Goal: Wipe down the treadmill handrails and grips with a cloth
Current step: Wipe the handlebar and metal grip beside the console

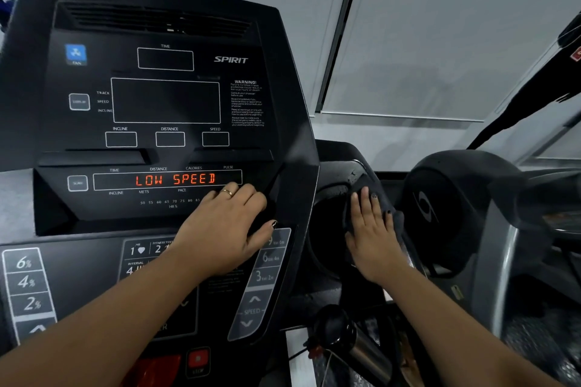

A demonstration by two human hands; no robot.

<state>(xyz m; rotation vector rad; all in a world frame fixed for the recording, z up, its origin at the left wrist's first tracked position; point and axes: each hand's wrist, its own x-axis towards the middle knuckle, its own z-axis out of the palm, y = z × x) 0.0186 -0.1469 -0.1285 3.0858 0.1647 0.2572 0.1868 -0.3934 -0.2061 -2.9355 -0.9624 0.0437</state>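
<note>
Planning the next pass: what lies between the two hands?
Head view: the console's black side edge and a dark recess lie between the left hand and the right hand, which presses flat on the cloth.

Left forearm [125, 311] and right forearm [446, 320] uncovered right to the frame edge. Left hand [226, 229] wears a thin gold-coloured ring [227, 192] on one finger. Dark polish on the nails, visible on the left thumbnail [274, 224] and on two fingertips [374, 196] of the right hand [374, 239].
</note>
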